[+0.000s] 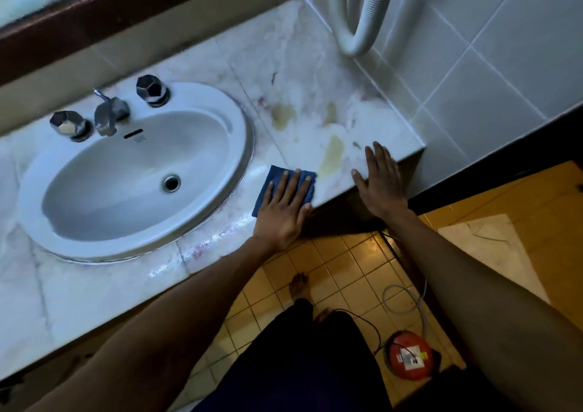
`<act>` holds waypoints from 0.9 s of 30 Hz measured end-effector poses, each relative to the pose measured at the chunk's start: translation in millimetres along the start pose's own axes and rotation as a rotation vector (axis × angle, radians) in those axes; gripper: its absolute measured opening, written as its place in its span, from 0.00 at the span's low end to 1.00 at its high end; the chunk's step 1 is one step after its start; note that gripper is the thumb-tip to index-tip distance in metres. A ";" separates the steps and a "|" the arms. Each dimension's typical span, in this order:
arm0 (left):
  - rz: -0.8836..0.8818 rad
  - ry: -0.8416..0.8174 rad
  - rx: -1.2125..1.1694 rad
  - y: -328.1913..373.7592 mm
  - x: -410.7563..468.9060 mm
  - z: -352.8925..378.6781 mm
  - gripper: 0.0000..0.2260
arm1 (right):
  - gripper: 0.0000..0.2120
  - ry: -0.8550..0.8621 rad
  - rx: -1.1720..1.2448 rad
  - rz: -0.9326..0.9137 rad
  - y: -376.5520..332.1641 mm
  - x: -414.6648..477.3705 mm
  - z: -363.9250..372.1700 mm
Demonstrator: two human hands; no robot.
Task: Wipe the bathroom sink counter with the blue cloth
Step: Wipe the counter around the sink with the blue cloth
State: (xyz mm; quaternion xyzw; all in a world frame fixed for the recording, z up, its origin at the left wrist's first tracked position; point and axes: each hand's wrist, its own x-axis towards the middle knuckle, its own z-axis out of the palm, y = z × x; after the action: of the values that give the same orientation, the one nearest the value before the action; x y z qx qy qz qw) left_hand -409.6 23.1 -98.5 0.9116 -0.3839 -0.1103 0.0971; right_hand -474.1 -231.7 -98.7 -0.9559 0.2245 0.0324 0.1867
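My left hand [285, 209] presses flat and open on the blue cloth [277, 181] just right of the sink [132, 171], right hand [380, 181] spread farther right on the counter edge [331, 190]; overreaching could drag the cloth off.

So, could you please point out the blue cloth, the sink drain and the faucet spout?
blue cloth [275, 178]: head view, bare upper-left corner.
sink drain [171, 182]: head view, dark centre opening.
faucet spout [105, 120]: head view, middle of spout.
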 end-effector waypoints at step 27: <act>-0.069 -0.005 -0.010 67.0 144.8 -6.5 0.26 | 0.26 0.068 0.076 -0.033 79.4 17.7 -34.2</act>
State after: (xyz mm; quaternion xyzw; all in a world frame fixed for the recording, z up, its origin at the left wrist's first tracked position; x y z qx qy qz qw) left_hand -354.8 -126.7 -93.0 0.9235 -0.3519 -0.1179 0.0969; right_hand -494.0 -317.7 -96.7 -0.9521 0.2163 -0.0119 0.2157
